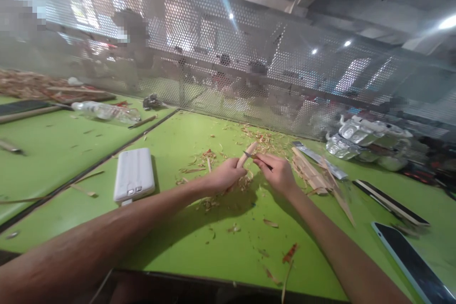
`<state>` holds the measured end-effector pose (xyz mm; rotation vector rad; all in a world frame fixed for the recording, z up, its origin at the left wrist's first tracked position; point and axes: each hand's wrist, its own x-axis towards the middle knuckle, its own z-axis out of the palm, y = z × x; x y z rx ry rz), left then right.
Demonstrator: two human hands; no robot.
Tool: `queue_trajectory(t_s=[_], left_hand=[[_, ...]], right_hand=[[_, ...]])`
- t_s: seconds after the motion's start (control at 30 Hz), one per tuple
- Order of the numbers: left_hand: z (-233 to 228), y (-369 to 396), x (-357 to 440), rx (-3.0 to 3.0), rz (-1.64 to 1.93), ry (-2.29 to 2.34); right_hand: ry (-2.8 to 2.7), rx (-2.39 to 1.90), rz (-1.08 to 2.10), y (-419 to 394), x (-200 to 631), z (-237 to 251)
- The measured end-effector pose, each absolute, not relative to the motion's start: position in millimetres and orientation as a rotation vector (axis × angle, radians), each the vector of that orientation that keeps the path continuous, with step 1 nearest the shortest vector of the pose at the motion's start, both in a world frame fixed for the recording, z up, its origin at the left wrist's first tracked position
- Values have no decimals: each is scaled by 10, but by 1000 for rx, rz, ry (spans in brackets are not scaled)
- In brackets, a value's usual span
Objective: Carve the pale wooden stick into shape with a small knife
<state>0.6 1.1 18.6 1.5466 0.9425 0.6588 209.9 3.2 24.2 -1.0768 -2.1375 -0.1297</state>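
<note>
Stick (247,154) gripped in left hand (224,176), tilted up and away, over table (221,251) centre, so tip is bared to blade. Knife (253,156) pinched in right hand (278,174), edge apparently laid on stick. Shavings (210,203) strewn beneath; cut sticks (313,175) piled just right, within reach.

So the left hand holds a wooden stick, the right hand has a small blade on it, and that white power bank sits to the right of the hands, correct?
Not quite. In the head view the power bank lies left of the hands, not right. The rest stands: the left hand holds the stick, and the right hand has the blade on it.
</note>
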Motion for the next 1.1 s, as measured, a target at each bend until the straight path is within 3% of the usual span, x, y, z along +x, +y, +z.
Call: queue_trajectory(t_s=[0.2, 0.43, 0.83, 1.1], left_hand=[[220, 14, -1, 1611, 586, 1050], [237, -23, -68, 1608, 458, 773], [186, 79, -90, 1268, 504, 432], [224, 61, -72, 1213, 533, 503]], right_hand=[[-2030, -1197, -114, 196, 2302, 198], [-1628, -1658, -21, 414, 2839, 182], [-1714, -1243, 243, 52, 2149, 331], [-1961, -1056, 90, -8, 2077, 297]])
